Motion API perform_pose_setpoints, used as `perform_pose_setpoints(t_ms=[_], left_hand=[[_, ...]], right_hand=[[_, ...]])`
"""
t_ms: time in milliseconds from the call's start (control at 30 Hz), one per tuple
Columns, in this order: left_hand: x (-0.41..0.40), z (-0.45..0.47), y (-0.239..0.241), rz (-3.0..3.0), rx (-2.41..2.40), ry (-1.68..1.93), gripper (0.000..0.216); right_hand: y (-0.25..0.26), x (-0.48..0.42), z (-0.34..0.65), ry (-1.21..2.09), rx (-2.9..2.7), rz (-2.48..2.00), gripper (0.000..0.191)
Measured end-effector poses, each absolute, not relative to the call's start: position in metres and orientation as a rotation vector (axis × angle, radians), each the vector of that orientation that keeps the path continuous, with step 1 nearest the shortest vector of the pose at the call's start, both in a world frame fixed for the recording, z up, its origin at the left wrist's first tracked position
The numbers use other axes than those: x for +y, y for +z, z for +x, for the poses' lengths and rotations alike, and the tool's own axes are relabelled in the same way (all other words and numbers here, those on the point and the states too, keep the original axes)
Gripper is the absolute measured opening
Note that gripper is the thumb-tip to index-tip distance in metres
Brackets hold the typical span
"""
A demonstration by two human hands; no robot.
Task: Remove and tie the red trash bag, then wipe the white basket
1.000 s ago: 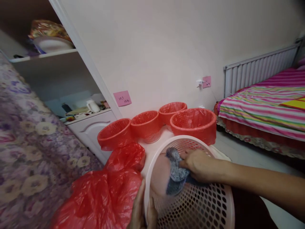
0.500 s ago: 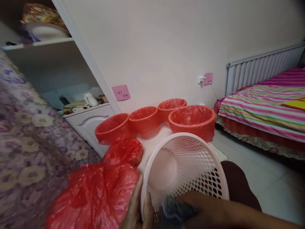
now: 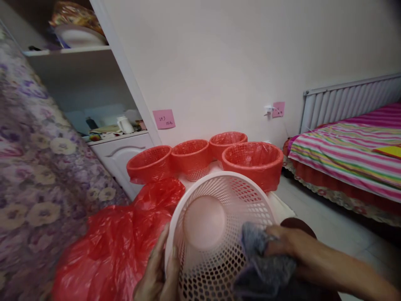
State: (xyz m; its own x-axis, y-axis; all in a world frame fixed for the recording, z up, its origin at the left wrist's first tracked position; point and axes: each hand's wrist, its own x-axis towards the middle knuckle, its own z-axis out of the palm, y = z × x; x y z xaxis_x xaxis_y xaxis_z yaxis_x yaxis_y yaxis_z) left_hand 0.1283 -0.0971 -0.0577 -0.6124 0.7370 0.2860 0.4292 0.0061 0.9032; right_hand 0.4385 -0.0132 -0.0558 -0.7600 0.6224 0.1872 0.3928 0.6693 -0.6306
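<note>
The left hand (image 3: 156,278) grips the near rim of a pale pink perforated plastic basket (image 3: 206,217), fingers closed on it. The right hand (image 3: 286,244), fingers bunched on a grey cloth (image 3: 263,261), presses it against the basket's inner wall. The round basket lies tipped, mouth toward the camera, solid base pointing away. A crumpled red plastic bag (image 3: 125,246) lies just left. Beyond stand four red-lined baskets (image 3: 252,161), then the striped bed (image 3: 344,154).
</note>
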Motion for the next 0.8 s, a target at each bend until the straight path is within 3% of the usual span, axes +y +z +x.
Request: perform_pose_setpoints(t_ms=[67,233,367,600,700,800], left_hand=[[-0.093,0.131,-0.054,1.189,1.963,1.686,0.053],[-0.088,0.128,-0.05,1.191,1.789,1.718,0.055],[-0.087,0.121,-0.037,1.253,1.678,1.643,0.056],[-0.066,0.118,-0.002,1.531,1.623,1.401,0.048],[-0.065,0.116,-0.006,1.648,1.696,1.413,0.055],[-0.08,0.12,-0.024,1.753,1.88,1.443,0.055]], right_hand=[[-0.061,-0.002,0.454,0.636,-2.367,-0.967,0.045],[-0.088,0.009,0.464,0.585,-1.992,-1.126,0.03],[-0.1,0.011,0.463,0.555,-1.773,-1.175,0.036],[-0.087,0.027,0.459,0.757,-1.677,-1.236,0.055],[-0.087,0.033,0.455,1.023,-1.652,-1.24,0.063],[-0.097,0.033,0.453,1.053,-1.593,-1.24,0.073]])
